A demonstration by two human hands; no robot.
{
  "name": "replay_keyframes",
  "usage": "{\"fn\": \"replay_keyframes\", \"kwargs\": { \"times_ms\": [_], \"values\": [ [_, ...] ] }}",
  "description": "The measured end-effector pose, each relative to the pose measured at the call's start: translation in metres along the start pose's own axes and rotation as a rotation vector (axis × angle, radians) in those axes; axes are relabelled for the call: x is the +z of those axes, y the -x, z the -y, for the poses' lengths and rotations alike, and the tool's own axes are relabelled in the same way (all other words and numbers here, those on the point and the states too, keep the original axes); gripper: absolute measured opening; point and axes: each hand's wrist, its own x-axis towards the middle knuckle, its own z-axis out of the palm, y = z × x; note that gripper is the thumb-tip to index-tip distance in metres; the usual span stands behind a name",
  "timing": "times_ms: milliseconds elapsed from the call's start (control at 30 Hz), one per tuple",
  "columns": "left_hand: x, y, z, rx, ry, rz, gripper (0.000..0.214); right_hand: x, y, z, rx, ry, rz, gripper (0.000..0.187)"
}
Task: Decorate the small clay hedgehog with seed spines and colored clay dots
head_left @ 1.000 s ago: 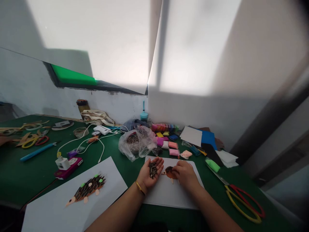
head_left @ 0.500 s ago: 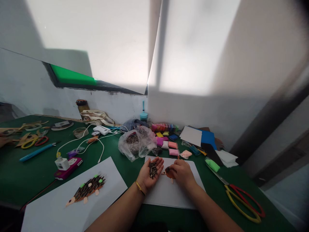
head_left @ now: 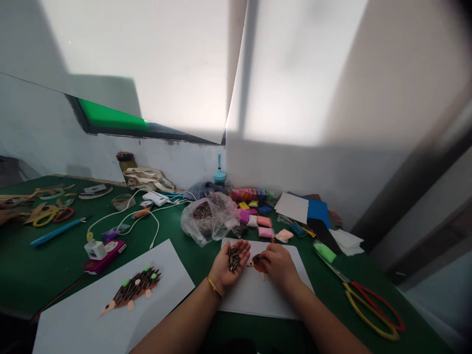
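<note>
My left hand (head_left: 225,270) is palm up, cupped under a small heap of striped sunflower seeds (head_left: 233,259). Beside it, the fingers of my right hand (head_left: 278,264) are pinched together over a brown hedgehog shape (head_left: 260,266) with a pale snout and foot. Dark seeds show on its front near my fingertips; whatever sits inside the pinch is hidden. The hedgehog lies on a white sheet (head_left: 265,306) under both hands. On another white sheet (head_left: 73,328) to the left is a hedgehog picture (head_left: 135,287) covered in seeds, with green and pale dots.
Behind my hands sits a plastic bag (head_left: 191,230) of seeds, with colored clay packets (head_left: 264,232) beside it. Large scissors (head_left: 372,307) lie at right. A power strip (head_left: 105,258) and white cables are at left. Another person's hand (head_left: 7,215) shows at the left edge.
Another person's hand has come into view at the far left edge. My two hands have hardly moved; the right fingertips remain at the brown hedgehog.
</note>
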Motion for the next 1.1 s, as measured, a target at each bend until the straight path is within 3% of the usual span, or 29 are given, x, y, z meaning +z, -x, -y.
{"fn": "replay_keyframes", "kwargs": {
  "times_ms": [1100],
  "values": [
    [-0.0013, -0.0018, -0.0004, -0.003, -0.012, -0.006, 0.029, -0.0007, 0.0038, 0.0079, 0.018, 0.062, -0.048, 0.011]
  ]
}}
